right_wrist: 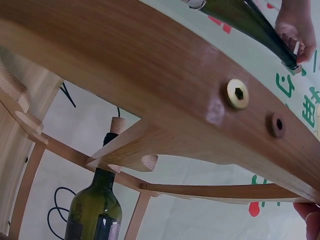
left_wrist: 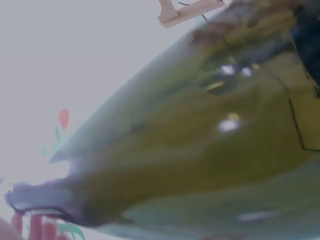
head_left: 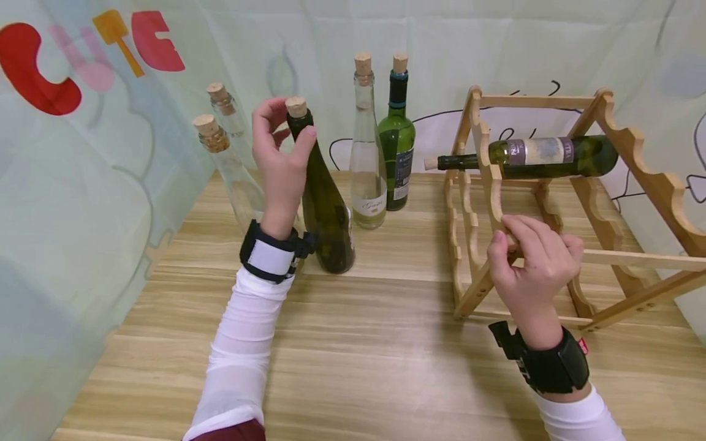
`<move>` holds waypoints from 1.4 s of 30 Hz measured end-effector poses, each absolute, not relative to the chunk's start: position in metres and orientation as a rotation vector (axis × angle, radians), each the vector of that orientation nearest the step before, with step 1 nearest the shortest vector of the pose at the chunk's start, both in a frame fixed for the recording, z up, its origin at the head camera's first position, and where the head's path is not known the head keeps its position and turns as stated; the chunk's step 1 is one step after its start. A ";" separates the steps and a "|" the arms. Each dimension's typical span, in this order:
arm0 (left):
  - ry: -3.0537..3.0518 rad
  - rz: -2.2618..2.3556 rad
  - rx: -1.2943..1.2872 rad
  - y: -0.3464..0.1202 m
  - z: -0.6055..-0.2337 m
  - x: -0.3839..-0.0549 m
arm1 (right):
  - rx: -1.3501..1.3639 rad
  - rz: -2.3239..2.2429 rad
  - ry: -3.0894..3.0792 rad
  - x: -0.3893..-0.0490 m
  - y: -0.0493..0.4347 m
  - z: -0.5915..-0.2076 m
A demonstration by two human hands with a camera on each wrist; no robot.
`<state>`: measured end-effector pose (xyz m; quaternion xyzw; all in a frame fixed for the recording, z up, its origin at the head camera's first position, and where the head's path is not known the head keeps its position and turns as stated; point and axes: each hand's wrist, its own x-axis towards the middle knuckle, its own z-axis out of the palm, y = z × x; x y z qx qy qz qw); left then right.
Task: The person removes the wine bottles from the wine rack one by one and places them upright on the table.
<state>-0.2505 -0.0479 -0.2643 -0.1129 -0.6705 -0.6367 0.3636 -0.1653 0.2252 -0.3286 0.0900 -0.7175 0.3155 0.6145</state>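
Observation:
My left hand holds a dark green wine bottle by its neck, just under the cork. That bottle leans slightly; whether its base touches the table cannot be told. In the left wrist view the bottle's green glass fills most of the picture. With curled fingers my right hand grips the near top corner of a wooden wine rack. A corked green bottle with a label lies across the rack's far upper level, its cork pointing left.
Two clear corked bottles stand left of my left hand. Behind the held bottle are another clear bottle and a green one, both upright. Printed cloth hangs around the wooden table.

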 end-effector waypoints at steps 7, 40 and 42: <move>-1.398 -1.339 -0.444 -0.018 -0.269 -0.237 | 0.207 0.723 -1.650 -0.165 0.226 -0.330; -2.264 -2.265 -0.063 0.115 -0.364 -0.305 | 0.200 0.689 -1.595 -0.169 0.221 -0.328; -2.244 -2.300 -0.022 0.119 -0.366 -0.309 | 0.202 0.690 -1.589 -0.170 0.221 -0.328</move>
